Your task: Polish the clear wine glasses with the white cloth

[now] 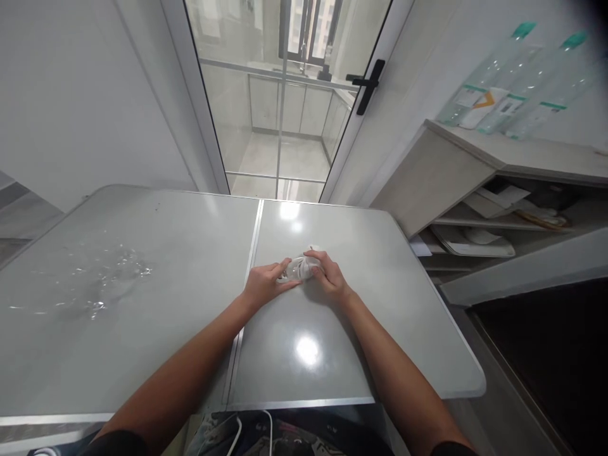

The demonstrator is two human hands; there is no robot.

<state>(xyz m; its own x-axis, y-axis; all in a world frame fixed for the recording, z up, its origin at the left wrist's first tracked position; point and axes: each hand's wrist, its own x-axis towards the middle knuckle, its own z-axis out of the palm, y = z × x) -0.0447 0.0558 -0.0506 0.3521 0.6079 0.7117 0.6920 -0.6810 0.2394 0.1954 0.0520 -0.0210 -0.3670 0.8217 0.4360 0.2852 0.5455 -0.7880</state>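
Note:
Both my hands meet near the middle of a pale grey table. My left hand and my right hand are closed around a small crumpled clear plastic item that lies on the tabletop. Fingers of both hands pinch it from either side. Most of the item is covered by my fingers, so its exact shape stays unclear.
A crumpled clear plastic sheet lies on the table's left half. A glass door with a black handle stands behind the table. At the right, a shelf unit holds papers, with clear bottles on top.

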